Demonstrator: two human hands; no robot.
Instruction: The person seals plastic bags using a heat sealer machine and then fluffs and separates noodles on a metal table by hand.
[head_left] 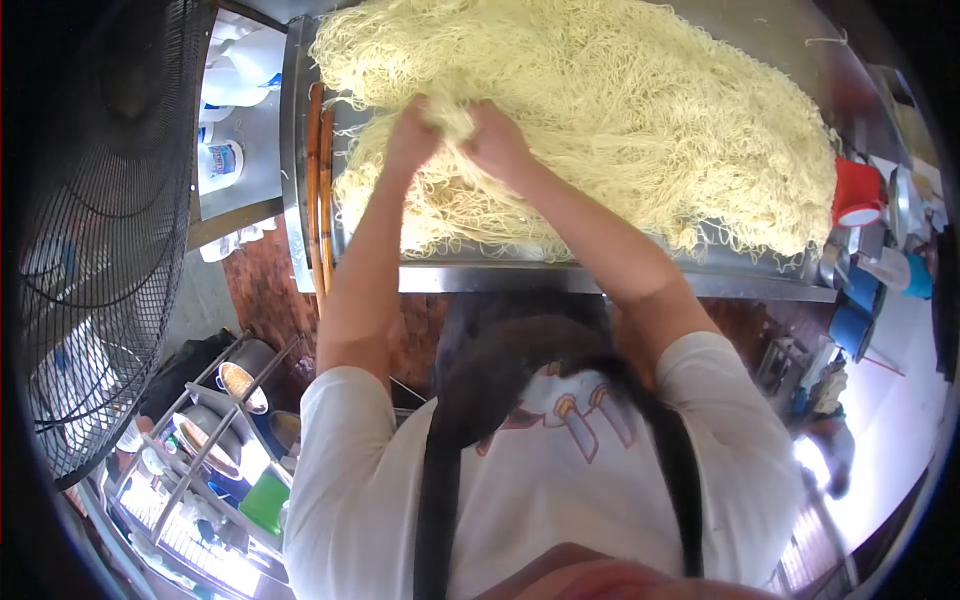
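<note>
A large heap of pale yellow noodles (pixel 650 130) spreads over a metal table (pixel 520 277). Both my hands are at the left part of the heap, close together. My left hand (pixel 413 140) is closed on a bunch of noodles, its fingers curled and partly hidden. Just to its right, my right hand (pixel 495 145) grips the same bunch. Between the two hands the strands are bunched and slightly blurred, raised over the heap.
Two long wooden sticks (pixel 320 190) lie along the table's left edge. A large fan (pixel 110 230) stands at far left. White containers (pixel 222 163) sit on a side surface. A red container (pixel 858 190) and blue ones (pixel 855 310) are at right. Pots (pixel 245 380) fill a rack lower left.
</note>
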